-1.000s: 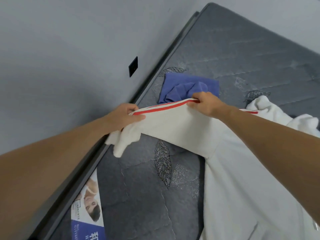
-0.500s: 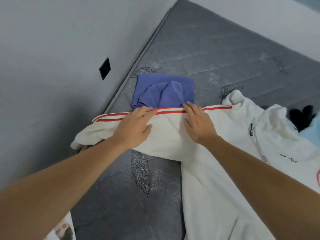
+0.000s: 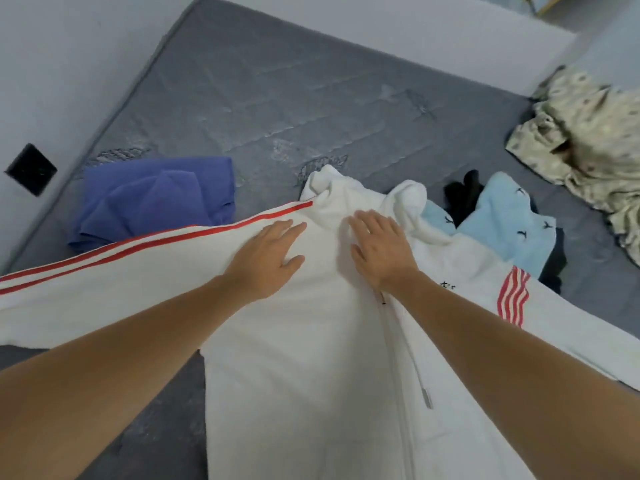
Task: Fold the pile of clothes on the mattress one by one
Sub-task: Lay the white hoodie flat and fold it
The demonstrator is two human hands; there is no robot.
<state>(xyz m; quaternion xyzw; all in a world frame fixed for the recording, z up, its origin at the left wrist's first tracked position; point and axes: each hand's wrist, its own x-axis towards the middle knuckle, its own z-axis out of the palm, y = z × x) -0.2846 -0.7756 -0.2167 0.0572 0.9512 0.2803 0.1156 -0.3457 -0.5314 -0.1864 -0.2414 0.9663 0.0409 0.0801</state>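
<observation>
The white jacket (image 3: 304,358) lies spread, front side up, over the lower middle of the frame on the grey mattress (image 3: 277,91), with its collar toward the centre and one sleeve with red stripes reaching to the left edge. The left hand (image 3: 266,258) and the right hand (image 3: 381,247) both rest flat on the chest part, just below the collar; the fingers are straight and a little apart, and they hold nothing.

The cloth looks soft, rather thick and limp, so I judge it will sag and crease when lifted, but it should not slip much on the quilted mattress. It seems best to pinch it at the shoulder seam and the cuff for bringing a sleeve inward, and then at the hem. The zipper (image 3: 398,358) in the middle gives a stiffer line and may resist a fold across it.

In the left centre lies a blue folded garment (image 3: 156,199), and in the right centre a light blue garment (image 3: 512,216) waits partly under the jacket.
</observation>
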